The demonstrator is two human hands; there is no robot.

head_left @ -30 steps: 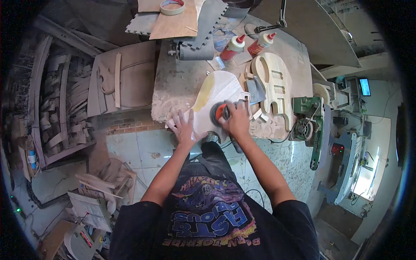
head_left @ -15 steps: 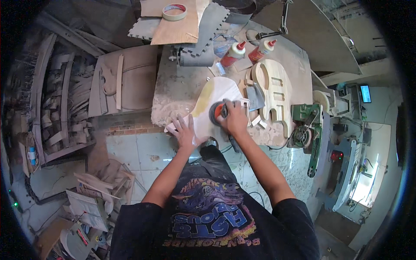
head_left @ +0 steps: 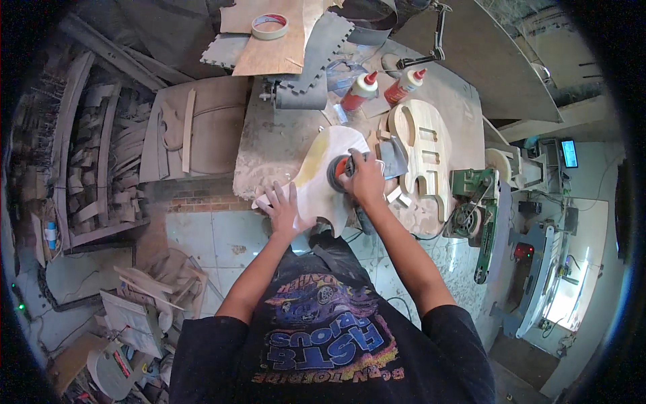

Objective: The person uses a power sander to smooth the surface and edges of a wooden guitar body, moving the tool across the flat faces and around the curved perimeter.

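Note:
A pale guitar body (head_left: 323, 195) with a yellowish patch lies at the front of the dusty workbench (head_left: 259, 151), its near edge jutting past the bench. My right hand (head_left: 365, 180) is closed around an orange and black power sander (head_left: 338, 174), whose round pad rests on the body's face. On the body's left end, my left hand (head_left: 282, 214) lies with fingers spread, touching the wood. A second guitar body (head_left: 408, 138) with cut-out cavities sits to the right, beside a grey sheet (head_left: 395, 158) and small wood blocks (head_left: 398, 196).
Two red-capped bottles (head_left: 359, 93) stand behind the bodies. Farther back, a tape roll (head_left: 270, 27) lies on a wooden board (head_left: 269, 57). A green machine (head_left: 474, 202) stands at the bench's right edge. Shelves of wood scraps (head_left: 124, 148) fill the left.
The sander and my right hand have shifted slightly across the guitar body. The body has turned a little, and my left hand has moved slightly left. The view has tilted slightly.

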